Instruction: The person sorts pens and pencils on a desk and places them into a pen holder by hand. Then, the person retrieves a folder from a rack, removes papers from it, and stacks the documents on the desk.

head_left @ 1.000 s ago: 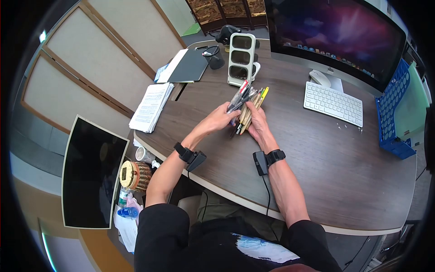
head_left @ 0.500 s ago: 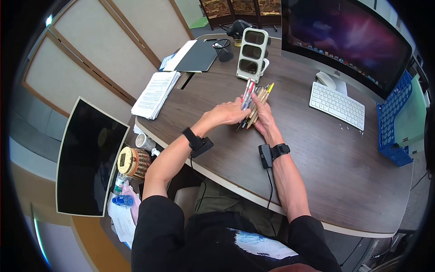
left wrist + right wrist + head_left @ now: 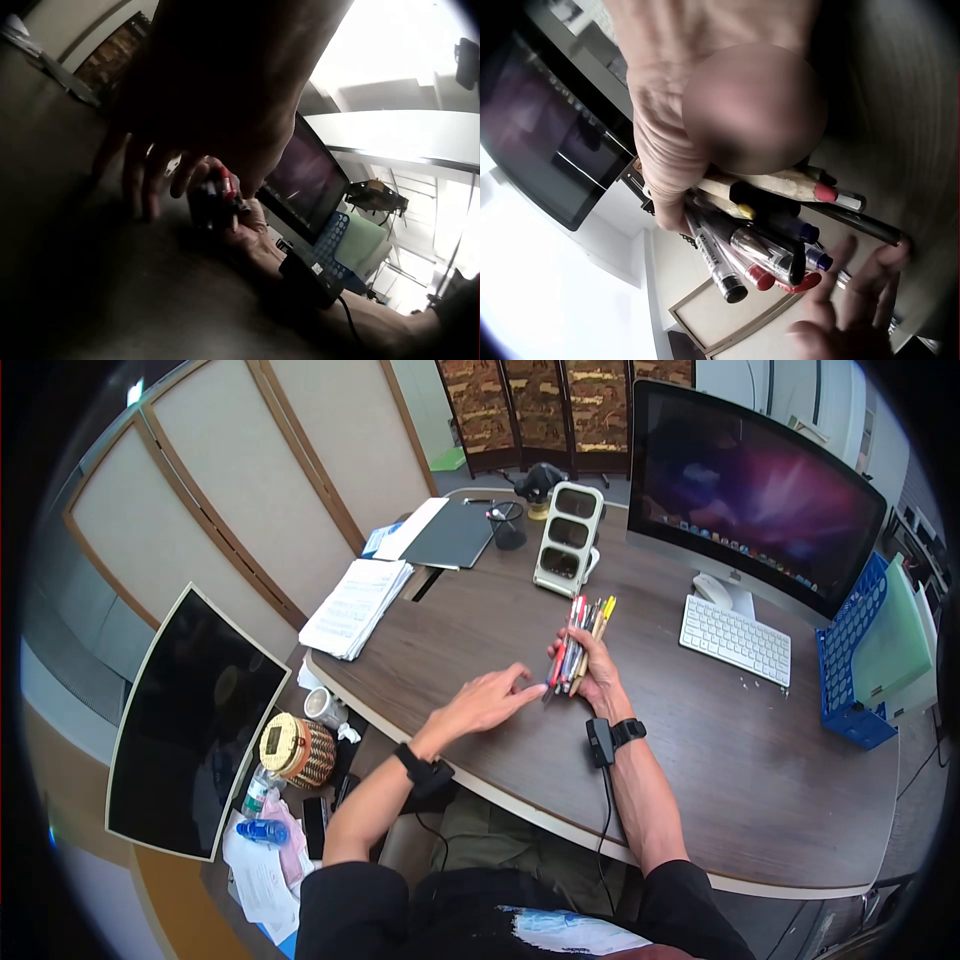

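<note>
My right hand [image 3: 603, 675] grips a mixed bundle of pens and pencils [image 3: 570, 660] above the desk, thumb across its near side. In the right wrist view, clear-barrelled pens [image 3: 718, 266] with black, red and blue ends bunch together with wooden pencils [image 3: 795, 186]. Just left of the bundle is my left hand [image 3: 490, 700], fingers loosely spread and holding nothing. One of its fingertips [image 3: 901, 249] is right at the end of a dark pen [image 3: 862, 225]. Beyond the bundle stands a white holder with three dark windows [image 3: 545, 578].
A black mesh pen cup [image 3: 509, 538] stands beside a dark folder [image 3: 450, 535] at the back left, near a paper stack [image 3: 355, 610]. At the right are a keyboard [image 3: 735, 640], mouse [image 3: 713, 591], large monitor [image 3: 750, 500] and blue file rack [image 3: 850, 650]. A woven basket [image 3: 300, 750] sits at left.
My left hand has come away from the upper part of the bundle, moving left and toward me. The right hand keeps its grip, with the bundle now more upright.
</note>
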A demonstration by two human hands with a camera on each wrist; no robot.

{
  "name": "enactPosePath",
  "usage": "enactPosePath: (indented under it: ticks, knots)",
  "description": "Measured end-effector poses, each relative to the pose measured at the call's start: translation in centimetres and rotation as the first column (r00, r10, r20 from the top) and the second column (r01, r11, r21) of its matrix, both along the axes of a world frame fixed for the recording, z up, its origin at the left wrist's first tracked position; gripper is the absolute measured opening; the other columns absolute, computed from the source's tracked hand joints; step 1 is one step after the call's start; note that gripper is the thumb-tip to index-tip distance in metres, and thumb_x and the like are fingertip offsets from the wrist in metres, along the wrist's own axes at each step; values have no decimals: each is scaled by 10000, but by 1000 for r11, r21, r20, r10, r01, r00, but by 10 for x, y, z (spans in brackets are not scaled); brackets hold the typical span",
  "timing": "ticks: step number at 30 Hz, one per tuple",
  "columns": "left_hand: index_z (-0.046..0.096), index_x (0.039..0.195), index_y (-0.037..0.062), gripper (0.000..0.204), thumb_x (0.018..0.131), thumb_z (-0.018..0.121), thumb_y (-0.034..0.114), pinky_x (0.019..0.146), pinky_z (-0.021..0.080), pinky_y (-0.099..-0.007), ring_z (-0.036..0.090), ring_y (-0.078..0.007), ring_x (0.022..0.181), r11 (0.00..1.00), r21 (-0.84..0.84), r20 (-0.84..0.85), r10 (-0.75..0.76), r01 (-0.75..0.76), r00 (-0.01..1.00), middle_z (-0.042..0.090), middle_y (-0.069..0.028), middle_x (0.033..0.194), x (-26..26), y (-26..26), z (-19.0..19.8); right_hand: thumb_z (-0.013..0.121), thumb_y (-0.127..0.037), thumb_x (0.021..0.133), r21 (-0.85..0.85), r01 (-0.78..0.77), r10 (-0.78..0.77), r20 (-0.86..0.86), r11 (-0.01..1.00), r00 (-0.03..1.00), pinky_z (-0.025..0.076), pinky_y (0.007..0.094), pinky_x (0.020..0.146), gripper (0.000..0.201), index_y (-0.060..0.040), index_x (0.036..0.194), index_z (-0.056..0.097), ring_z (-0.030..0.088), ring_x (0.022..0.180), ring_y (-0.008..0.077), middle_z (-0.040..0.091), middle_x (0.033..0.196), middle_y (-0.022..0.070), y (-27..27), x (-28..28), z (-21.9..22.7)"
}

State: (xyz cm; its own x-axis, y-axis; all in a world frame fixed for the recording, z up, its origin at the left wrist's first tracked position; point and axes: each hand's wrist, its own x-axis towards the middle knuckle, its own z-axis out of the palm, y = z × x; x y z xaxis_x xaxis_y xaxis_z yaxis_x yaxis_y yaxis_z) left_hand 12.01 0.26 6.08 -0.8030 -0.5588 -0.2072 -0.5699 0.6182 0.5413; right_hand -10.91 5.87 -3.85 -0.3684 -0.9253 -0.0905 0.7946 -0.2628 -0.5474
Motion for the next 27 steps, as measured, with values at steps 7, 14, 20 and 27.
enactPosePath:
  ticks: [7,14,20,27]
  knots:
    - [743,1064,25,339,1090,643,349,992,512,-411,674,-265,930,997,57,-513,66,-43,856,710,-97,893,26,-24,-83,814,-165,979,-44,3,-2,29,999,1000,681,383,791,324,-88,1212,601,730,863,180,689,1000,54,12,4,7]
    - [732,980,49,212,1029,691,251,1098,479,-448,672,-286,889,992,-113,-614,-25,-56,789,694,-82,863,28,-18,-94,810,-182,979,148,30,3,-224,989,975,674,367,740,276,-46,1139,630,736,798,188,705,949,64,29,16,20]
    - [738,988,48,210,1023,692,250,944,511,-443,658,-298,909,988,-145,-643,-58,-46,763,693,-94,884,28,-22,-105,800,-166,969,511,25,240,-446,859,862,661,369,660,229,-8,1071,669,749,725,201,741,892,113,91,13,52]
    - [758,1007,60,204,1018,694,253,848,525,-437,659,-294,907,980,-196,-631,-114,-16,768,689,-105,898,25,-25,-113,868,-152,815,588,361,538,-808,724,239,563,341,774,317,8,1040,713,699,797,172,744,878,72,155,7,90]
